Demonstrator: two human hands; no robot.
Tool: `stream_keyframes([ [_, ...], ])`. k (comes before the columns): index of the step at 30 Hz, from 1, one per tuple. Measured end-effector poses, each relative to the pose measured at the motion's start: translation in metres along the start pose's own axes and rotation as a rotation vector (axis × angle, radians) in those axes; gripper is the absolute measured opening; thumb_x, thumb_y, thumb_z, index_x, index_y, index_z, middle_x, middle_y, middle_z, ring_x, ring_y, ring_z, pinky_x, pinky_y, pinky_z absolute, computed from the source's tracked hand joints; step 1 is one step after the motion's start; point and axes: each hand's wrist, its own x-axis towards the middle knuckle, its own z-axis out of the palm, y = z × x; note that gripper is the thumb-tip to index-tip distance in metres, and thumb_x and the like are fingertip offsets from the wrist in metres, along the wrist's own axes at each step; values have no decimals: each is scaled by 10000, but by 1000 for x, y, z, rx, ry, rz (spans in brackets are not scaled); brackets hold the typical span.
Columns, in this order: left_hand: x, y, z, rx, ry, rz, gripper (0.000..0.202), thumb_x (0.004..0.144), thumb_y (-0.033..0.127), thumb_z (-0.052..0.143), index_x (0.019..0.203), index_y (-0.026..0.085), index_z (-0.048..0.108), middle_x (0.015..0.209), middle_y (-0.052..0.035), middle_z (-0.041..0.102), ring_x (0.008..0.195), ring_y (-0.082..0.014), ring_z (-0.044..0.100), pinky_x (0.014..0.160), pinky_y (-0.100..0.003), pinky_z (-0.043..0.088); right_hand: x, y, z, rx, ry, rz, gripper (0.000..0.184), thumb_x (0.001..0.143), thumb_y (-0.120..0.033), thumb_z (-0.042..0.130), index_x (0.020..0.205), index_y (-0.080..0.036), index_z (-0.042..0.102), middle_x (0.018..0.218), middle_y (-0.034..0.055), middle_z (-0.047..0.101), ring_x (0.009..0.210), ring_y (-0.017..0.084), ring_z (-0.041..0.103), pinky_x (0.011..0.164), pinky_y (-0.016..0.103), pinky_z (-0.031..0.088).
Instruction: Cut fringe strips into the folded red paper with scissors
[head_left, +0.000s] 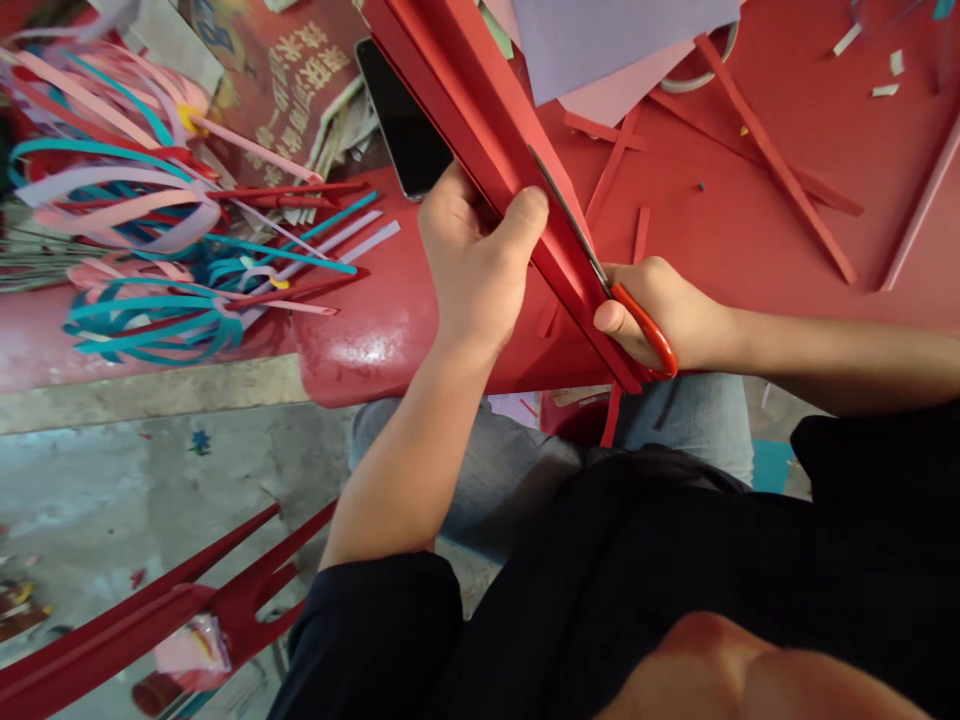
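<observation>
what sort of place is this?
Probably an informal craft workspace; home or small workshop, I can't tell. The signs: looped bundles of coloured strips, loose red strips on a red table, and scissors in the right hand against folded red paper.

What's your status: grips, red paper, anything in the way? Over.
Left grip on red paper. Right grip on orange-handled scissors, blade along the paper. Phone beside left grip; loose red strips beyond right grip.
</observation>
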Motion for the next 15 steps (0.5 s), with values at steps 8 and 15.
stream_keyframes([
  [8, -4, -5, 0, 50, -73, -42, 105, 931, 292, 824, 904, 287, 722, 811, -6, 641, 746, -212, 501, 746, -407, 429, 2, 3, -5, -42, -49, -53, 827, 958, -970, 396, 991, -167, 592, 813, 26, 593, 646, 137, 560, 567, 271, 444],
  [15, -14, -2, 10, 45, -111, -66, 91, 903, 232, 791, 918, 316, 759, 821, -7, 681, 718, -217, 547, 721, -408, 426, 3, -1, -7, -54, -33, -69, 803, 1024, -916, 301, 1041, -173, 606, 916, 64, 626, 707, 167, 585, 633, 307, 476],
])
